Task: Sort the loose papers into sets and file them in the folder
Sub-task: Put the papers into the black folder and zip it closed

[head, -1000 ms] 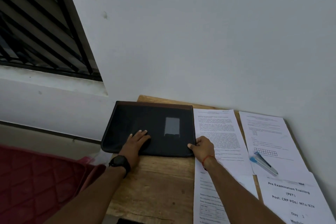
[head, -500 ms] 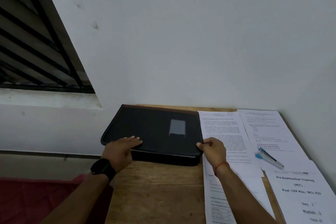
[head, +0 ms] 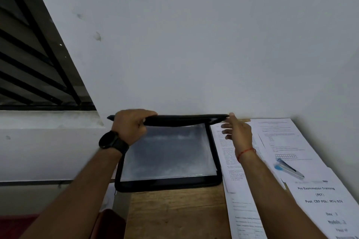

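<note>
Folder: black with rounded corners. It lies open in the lower middle of the frame, its base flat on the table.
Cover: raised off the base and seen edge-on, a thin dark band across the middle of the frame against the white wall.
Inside: clear plastic sleeves, greyish and glossy, stacked flat in the base. Their edges fan out a little at the lower right corner.
Left hand: grips the cover near its left end, fingers curled over the top edge and thumb beneath. A black watch sits on the wrist.
Right hand: fingers loose and spread, holding nothing. One fingertip touches the cover's right end, and a red thread circles the wrist.
Loose papers: white printed sheets overlapping one another just right of the folder, running from middle right down to the lower right corner.
Front sheet: bold heading reading "Pre Examination Training (PET)", at lower right.
Blue-and-silver tool: lies on the papers right of the right forearm. I cannot tell what it is.
Table: brown wood, with a bare stretch below the folder.
Surroundings: a barred window at upper left and red cloth at lower left.
</note>
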